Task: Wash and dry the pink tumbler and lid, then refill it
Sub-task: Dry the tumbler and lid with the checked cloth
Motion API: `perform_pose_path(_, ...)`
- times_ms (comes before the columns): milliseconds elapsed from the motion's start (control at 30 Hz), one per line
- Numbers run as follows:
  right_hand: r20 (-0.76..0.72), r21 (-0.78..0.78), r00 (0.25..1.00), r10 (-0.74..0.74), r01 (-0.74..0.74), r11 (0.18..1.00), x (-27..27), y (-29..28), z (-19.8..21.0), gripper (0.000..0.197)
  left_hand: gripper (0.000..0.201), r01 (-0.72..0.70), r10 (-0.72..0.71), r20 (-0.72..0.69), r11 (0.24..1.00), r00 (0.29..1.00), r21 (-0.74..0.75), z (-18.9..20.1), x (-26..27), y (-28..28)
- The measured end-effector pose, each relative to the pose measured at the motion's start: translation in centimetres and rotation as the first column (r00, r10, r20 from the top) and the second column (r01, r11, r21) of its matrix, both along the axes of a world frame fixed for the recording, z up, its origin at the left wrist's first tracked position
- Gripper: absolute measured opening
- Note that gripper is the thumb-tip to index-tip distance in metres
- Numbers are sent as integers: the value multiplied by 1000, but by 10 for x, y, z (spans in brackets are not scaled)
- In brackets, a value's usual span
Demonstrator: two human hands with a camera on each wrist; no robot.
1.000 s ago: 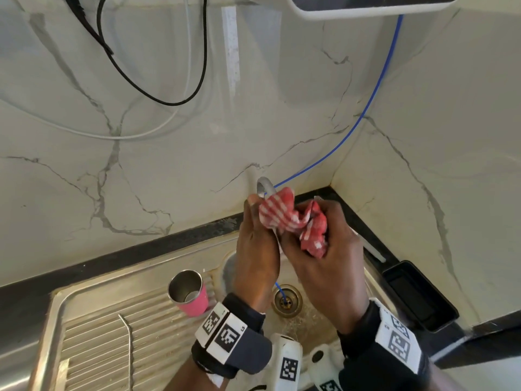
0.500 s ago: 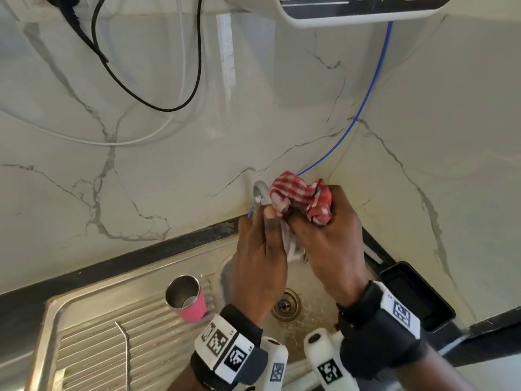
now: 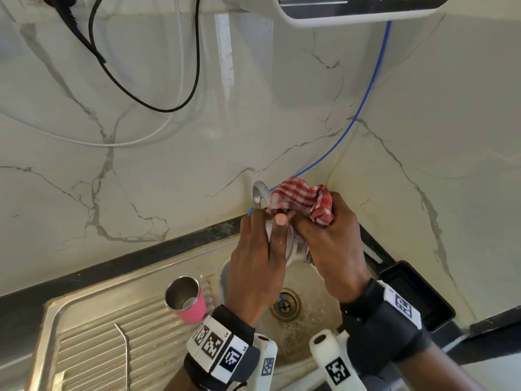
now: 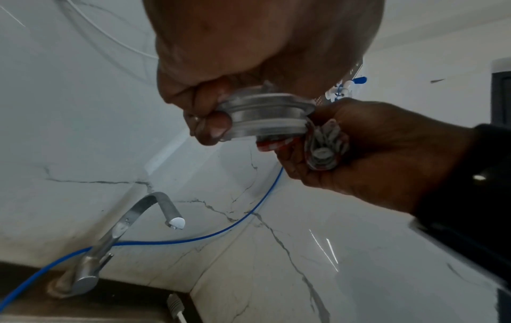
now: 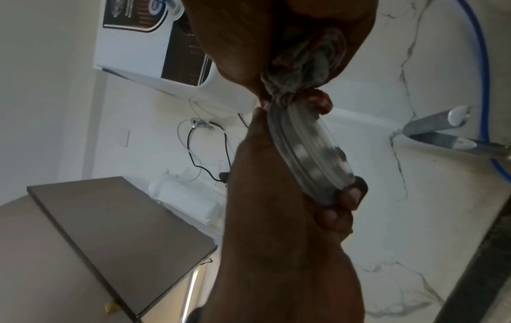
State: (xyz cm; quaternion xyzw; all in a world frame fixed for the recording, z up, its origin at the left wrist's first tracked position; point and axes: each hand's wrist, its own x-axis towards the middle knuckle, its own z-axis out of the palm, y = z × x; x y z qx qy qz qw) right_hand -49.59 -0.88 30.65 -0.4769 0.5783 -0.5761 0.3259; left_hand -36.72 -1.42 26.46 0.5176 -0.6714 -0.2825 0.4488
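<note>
The lid, clear and ridged, is held edge-on above the sink, the left hand curled in a pinching grip on its rim so the right hand can work a bunched red-checked cloth against it, apparently drying it. The pink tumbler stands upright and open left of the sink basin on the ribbed drainboard, nothing visible inside it.
</note>
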Motion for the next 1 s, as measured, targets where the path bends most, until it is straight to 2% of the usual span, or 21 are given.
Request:
perform_pose_path(167, -31, -13, 998, 60, -61, 998, 4, 19, -6, 20, 58, -60, 62, -57, 997, 996, 44, -7, 6, -8)
perform_pose_path(333, 72, 24, 997, 9, -11, 1000, -6, -1, -12, 28, 43, 71, -71, -5, 997, 997, 16, -9, 3, -3)
perform_pose_path(400, 120, 32, 993, 8, -12, 999, -6, -6, -14, 33, 44, 110, -110, 6, 994, 994, 0, -11, 3, -4)
perform_pose_path(467, 125, 32, 992, 2, -6, 999, -4, -4, -17, 30, 49, 82, -82, -13, 997, 997, 0, -16, 3, -10)
perform_pose_path(533, 128, 42, 992, -4, -2, 999, 1, 3, -19, 22, 51, -9, 9, -21, 1000, 1000, -7, -18, 4, -15)
perform_pose_path(667, 101, -4, 995, 12, -12, 1000, 11, 16, -19, 21, 43, -105, 104, -36, 994, 994, -8, -13, 0, -15)
perform_pose_path(733, 58, -18, 998, 38, -37, 999, 13, 17, -18, 22, 42, -131, 131, -68, 991, 989, 11, -13, -3, -15)
perform_pose_path(800, -14, -18, 1000, 12, -12, 1000, 12, 13, -17, 22, 52, -171, 167, -69, 984, 983, -45, -13, -4, -14)
perform_pose_path(900, 2, 40, 1000, -27, 27, 999, 6, -2, -14, 26, 61, -151, 150, -14, 979, 989, -138, -11, -6, -6)
perform_pose_path(1000, 41, 77, 999, -10, 6, 997, 4, -2, -14, 27, 54, -136, 137, -8, 976, 991, -172, -12, -4, -7)
